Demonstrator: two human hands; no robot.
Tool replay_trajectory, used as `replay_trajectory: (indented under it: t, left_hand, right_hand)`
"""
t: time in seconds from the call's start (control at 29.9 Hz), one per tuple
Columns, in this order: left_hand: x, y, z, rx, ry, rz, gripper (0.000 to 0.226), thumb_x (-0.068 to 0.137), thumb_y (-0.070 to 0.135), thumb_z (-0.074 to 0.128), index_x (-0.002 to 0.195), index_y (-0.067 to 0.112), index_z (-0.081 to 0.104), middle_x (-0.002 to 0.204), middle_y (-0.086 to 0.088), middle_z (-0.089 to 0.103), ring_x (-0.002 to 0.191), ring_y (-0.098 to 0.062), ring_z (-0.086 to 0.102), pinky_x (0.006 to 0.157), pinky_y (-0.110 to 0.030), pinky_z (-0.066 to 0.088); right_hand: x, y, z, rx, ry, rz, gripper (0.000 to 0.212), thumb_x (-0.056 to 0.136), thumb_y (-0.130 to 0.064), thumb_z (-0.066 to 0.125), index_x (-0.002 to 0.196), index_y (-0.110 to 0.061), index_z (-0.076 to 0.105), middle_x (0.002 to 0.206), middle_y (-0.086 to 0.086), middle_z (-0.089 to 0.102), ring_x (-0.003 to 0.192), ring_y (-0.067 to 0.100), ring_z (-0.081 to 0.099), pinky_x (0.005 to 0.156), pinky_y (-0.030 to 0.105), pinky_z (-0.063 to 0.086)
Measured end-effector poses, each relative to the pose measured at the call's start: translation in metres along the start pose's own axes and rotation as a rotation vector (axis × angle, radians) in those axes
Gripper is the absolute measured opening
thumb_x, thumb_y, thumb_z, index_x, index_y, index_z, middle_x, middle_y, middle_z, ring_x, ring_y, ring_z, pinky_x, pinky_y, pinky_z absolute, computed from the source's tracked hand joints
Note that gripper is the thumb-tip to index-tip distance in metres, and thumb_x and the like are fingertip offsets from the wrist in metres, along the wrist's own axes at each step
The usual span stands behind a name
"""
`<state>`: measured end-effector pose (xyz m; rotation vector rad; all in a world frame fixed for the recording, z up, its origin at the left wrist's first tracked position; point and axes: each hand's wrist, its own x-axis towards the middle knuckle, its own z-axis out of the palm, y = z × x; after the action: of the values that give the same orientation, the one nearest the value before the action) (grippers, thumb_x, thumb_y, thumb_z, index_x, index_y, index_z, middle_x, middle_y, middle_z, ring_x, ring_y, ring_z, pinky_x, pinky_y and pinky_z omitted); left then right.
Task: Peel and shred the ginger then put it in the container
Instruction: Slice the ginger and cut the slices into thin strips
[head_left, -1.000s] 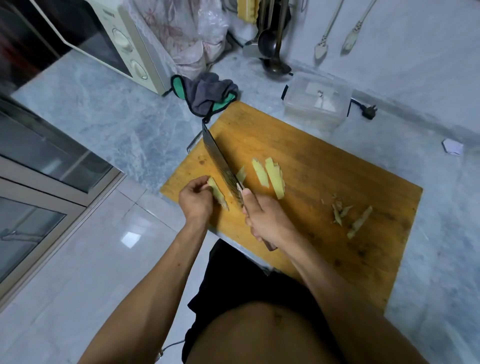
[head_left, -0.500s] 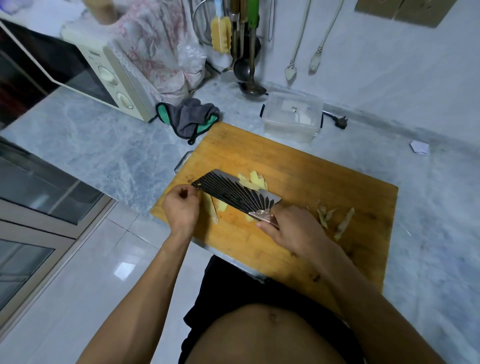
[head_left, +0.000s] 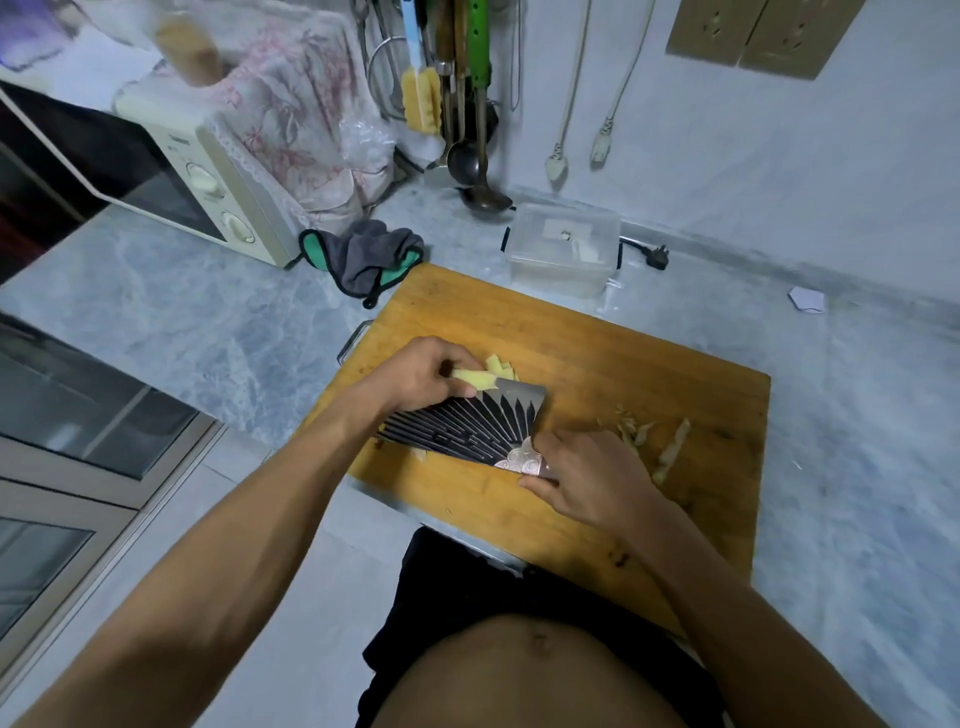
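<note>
Pale yellow ginger (head_left: 475, 378) sits pinched in the fingers of my left hand (head_left: 423, 375), right at the far edge of the cleaver (head_left: 470, 428). A few more yellow slices (head_left: 500, 365) lie on the board just behind that piece. The cleaver lies tilted nearly flat over the board, its dark blade with a fan-like line pattern facing up. My right hand (head_left: 589, 475) is curled around its handle end, near the silvery bolster — the handle itself is hidden under the palm.

All of this rests on the wooden cutting board (head_left: 597, 353), which lies on the grey marble counter (head_left: 182, 312). To the right of my right hand a small heap of peel scraps (head_left: 649, 436) lies on the board, apart from the slices.

Beyond the board's far edge stands the clear plastic container (head_left: 563, 249), touching or just beside the board — I cannot tell which. A grey-and-green cloth (head_left: 366, 254) lies at the board's far left corner, with a cream microwave (head_left: 208, 176) further left. Ladles (head_left: 478, 171) hang against the wall behind, and a black plug (head_left: 655, 257) lies beside the container.
</note>
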<state>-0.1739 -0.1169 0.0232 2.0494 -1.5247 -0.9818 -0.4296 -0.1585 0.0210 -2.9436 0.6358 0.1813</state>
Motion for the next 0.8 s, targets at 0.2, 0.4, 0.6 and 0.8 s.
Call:
replay_trajectory:
  t: [0.2,0.4,0.6,0.8]
  left_hand:
    - [-0.012,0.006,0.008,-0.199,0.521,0.028,0.005,0.086,0.021,0.075,0.083,0.023,0.072,0.083,0.009,0.071,0.079,-0.004,0.064,0.072,-0.018,0.048]
    - [-0.055,-0.021,0.035,-0.449,0.826,-0.307,0.014,0.084,0.023,0.077,0.093,0.013,0.075,0.073,0.008,0.066,0.065,-0.006,0.060,0.065,-0.020,0.048]
    - [-0.055,-0.029,0.064,-0.392,0.709,-0.490,0.026,0.086,0.022,0.075,0.109,0.010,0.073,0.094,-0.001,0.072,0.091,-0.017,0.067,0.071,-0.014,0.044]
    - [-0.039,-0.032,0.064,-0.231,0.525,-0.794,0.063,0.075,0.040,0.076,0.128,0.012,0.054,0.115,-0.018,0.061,0.128,-0.030,0.032,0.090,-0.031,0.036]
  right_hand:
    - [-0.006,0.002,0.002,0.085,0.009,0.089,0.045,0.099,-0.058,0.044,0.112,-0.016,0.055,0.096,0.002,0.067,0.083,0.023,0.065,0.068,0.034,0.051]
    - [-0.007,0.006,0.010,0.441,0.035,0.355,0.039,0.097,-0.054,0.051,0.081,-0.019,0.049,0.068,-0.002,0.053,0.061,0.016,0.055,0.054,0.032,0.039]
    - [0.003,0.001,0.001,0.754,0.205,0.535,0.054,0.098,-0.051,0.050,0.070,-0.006,0.055,0.061,0.007,0.052,0.055,0.019,0.051,0.055,0.034,0.037]
    - [0.008,0.002,0.009,0.828,0.189,0.655,0.054,0.100,-0.051,0.046,0.065,-0.010,0.051,0.058,0.004,0.052,0.051,0.016,0.050,0.049,0.027,0.037]
